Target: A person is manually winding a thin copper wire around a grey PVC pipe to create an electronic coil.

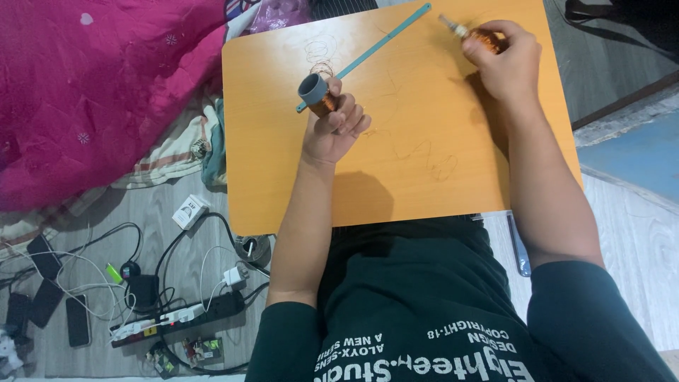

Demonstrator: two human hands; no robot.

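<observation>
While my left hand (332, 124) grips the grey-capped copper coil (316, 94) and my right hand (503, 60) clasps another wound spool (481, 39), I judge both light, with fragile wire, best held by their stiff cores.

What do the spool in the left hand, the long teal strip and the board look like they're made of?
Spool: grey matt tube, probably plastic, wound with shiny copper-coloured wire. Teal strip: thin, flat and straight, possibly painted metal or plastic; unclear. Board: smooth orange wood-look surface, likely laminate.

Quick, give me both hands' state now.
Left hand: closed around a grey tube wound with copper wire.
Right hand: closed on a copper wire spool.
</observation>
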